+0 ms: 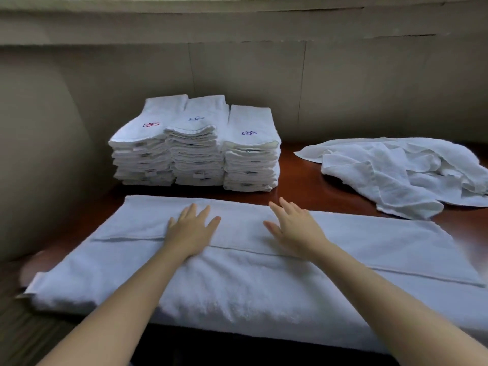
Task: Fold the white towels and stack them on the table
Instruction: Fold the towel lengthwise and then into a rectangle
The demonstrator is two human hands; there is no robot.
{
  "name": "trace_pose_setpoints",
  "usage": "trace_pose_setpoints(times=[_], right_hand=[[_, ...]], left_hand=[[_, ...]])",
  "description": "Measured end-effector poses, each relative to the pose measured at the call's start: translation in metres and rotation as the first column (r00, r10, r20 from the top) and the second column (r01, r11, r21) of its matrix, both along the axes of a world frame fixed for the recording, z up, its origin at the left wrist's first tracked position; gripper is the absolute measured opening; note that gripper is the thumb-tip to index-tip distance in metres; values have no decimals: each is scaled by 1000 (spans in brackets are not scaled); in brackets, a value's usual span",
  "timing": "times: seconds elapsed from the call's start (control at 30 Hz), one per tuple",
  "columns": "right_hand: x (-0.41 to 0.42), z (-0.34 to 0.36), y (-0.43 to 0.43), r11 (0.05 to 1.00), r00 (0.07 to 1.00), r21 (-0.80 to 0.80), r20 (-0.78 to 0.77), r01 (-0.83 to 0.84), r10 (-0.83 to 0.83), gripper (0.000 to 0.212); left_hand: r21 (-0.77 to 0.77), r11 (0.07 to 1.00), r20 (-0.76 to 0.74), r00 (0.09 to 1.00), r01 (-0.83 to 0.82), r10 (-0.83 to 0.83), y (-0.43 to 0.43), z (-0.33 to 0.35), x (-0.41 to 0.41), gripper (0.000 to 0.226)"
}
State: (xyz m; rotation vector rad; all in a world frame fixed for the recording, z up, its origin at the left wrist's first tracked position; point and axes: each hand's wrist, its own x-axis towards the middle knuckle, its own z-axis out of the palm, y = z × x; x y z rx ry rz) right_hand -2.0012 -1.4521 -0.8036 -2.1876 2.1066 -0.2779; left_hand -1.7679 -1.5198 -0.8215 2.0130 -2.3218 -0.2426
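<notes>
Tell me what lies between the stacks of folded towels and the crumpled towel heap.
Only bare reddish-brown table separates the folded stacks from the crumpled heap, as the head view shows.

Fluffy matt terry-cloth towel (pixel 237 281) on glossy reddish wood table (pixel 303 186), thinner crumpled cloth towels (pixel 396 173) behind it, matt wall (pixel 369 88)

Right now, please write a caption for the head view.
Left hand and right hand rest on a towel near folded stacks.

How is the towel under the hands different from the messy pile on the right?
The flat towel is spread smooth with a neat fold; the messy pile is bunched and wrinkly. The flat towel lies nearest; the messy pile sits farther back. Both are white.
</notes>
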Motion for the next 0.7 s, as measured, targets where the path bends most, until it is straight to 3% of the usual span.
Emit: trace_pose_setpoints(times=[0.13, 0.23, 0.37, 0.43, 0.53, 0.7], right_hand=[[29, -14, -9, 989, 998, 138, -27, -55, 59, 57], [35, -16, -17, 989, 998, 140, -41, -49, 55, 56], [36, -18, -22, 990, 998, 135, -42, -35, 41, 55], [37, -20, -22, 991, 999, 134, -31, -31, 35, 54], [37, -19, -20, 993, 999, 119, -34, -22, 26, 53], [38, -18, -18, 997, 999, 69, -33, -33, 35, 50]], left_hand=[[0, 990, 9, 990, -140, 140, -12, 4, 70, 58], [28, 947, -22, 947, -321, 322, -16, 4, 129, 57], [-137, 838, -202, 843, -528, 499, -15, 3, 172, 52], [-176, 800, -324, 801, -574, 503, -19, 6, 176, 48], [-88, 803, -501, 723, -590, 476, -25, 8, 176, 47], [-70, 819, -593, 684, -570, 425, -33, 9, 178, 44]])
